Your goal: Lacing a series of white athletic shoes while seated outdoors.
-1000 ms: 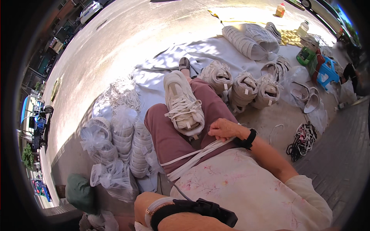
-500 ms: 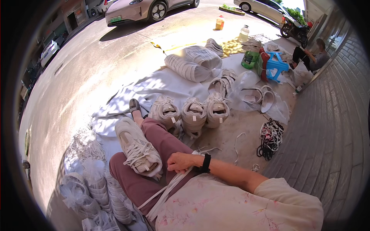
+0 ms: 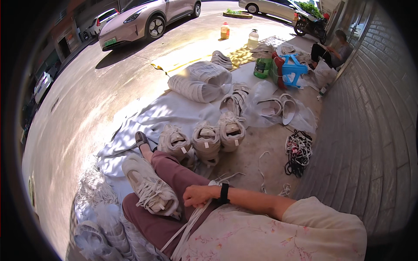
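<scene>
My right hand (image 3: 197, 195), with a black band on its wrist, is closed around a bundle of white shoelaces (image 3: 188, 228). The laces trail from the fist down across my lap, and loose ends stick out beyond it. Just left of the fist, a stack of off-white lace-up sneaker uppers (image 3: 157, 196) rests across my thighs, loosely laced on top. My left hand does not show. Beyond my knees stand three more piles of sneaker uppers, a left one (image 3: 175, 143), a middle one (image 3: 206, 141) and a right one (image 3: 231, 132), their heel ends toward me.
Bagged uppers (image 3: 109, 226) and a heap of white laces (image 3: 93, 187) lie at the left. A black-and-white lace tangle (image 3: 298, 152) is at the right. Farther off are wrapped uppers (image 3: 198, 82), a blue stool (image 3: 294, 69), a seated person (image 3: 342, 50) and a parked car (image 3: 130, 26).
My view has shifted, so the whole scene sits farther left and the far things lower. My right hand keeps its hold on the laces, nearly still beside the stack.
</scene>
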The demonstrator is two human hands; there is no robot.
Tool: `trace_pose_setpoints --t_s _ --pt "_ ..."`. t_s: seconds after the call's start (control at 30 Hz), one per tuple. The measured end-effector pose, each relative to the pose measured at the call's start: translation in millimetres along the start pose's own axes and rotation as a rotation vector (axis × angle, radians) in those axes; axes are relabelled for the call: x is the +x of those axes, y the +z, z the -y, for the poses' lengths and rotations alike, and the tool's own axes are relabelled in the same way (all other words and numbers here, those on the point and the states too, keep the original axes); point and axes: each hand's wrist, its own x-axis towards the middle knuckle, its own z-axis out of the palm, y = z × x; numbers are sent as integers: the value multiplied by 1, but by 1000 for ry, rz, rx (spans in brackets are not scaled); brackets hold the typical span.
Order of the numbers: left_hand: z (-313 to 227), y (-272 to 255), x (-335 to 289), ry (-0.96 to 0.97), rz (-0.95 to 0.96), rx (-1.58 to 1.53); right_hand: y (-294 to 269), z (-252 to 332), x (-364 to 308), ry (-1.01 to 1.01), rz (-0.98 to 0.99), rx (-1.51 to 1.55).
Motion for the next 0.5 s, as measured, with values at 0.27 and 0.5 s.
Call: trace_pose_setpoints --t_s 0.27,0.5 --pt "0 0 4 15 44 -17 2 -4 1 -8 -10 -18" --pt "-2 -1 7 60 81 -9 4 -1 -1 17 -3 -30"
